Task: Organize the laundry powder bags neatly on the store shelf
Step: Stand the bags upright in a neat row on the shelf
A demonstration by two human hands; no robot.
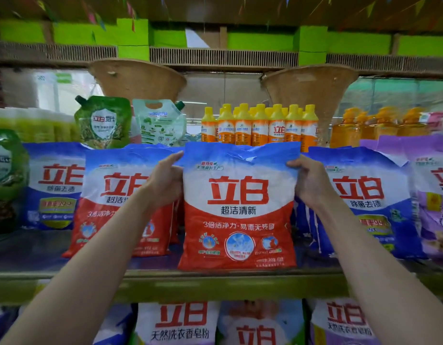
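Both hands hold one red and white laundry powder bag [239,207] by its upper corners. The left hand [165,180] grips the bag's left edge, thumb lying along the blue top strip and the other fingers hidden behind the bag. The right hand [308,178] pinches the right corner, fingers curled over the front of the crumpled top. The bag stands upright, its base touching the shelf [190,275] close to the front lip, facing the camera squarely.

Just beside it on the left stands a second red bag [118,207], set further back and partly covered by the left forearm. Beyond that, a blue bag [54,188] stands against the row (its lower label is too blurred to read). To the right of the held bag a blue bag with a green badge [367,202] leans slightly, and a purple bag [432,195] sits at the frame's edge.

Behind the bags, a cluster of orange bottles with yellow caps [260,128] stands in the middle of the shelf, with a green spouted pouch [103,120] and a pale green pouch [160,123] to the left. Two woven baskets [138,75] hang upside down under the upper shelf. On the lower shelf, more powder bags [180,322] show only their tops.
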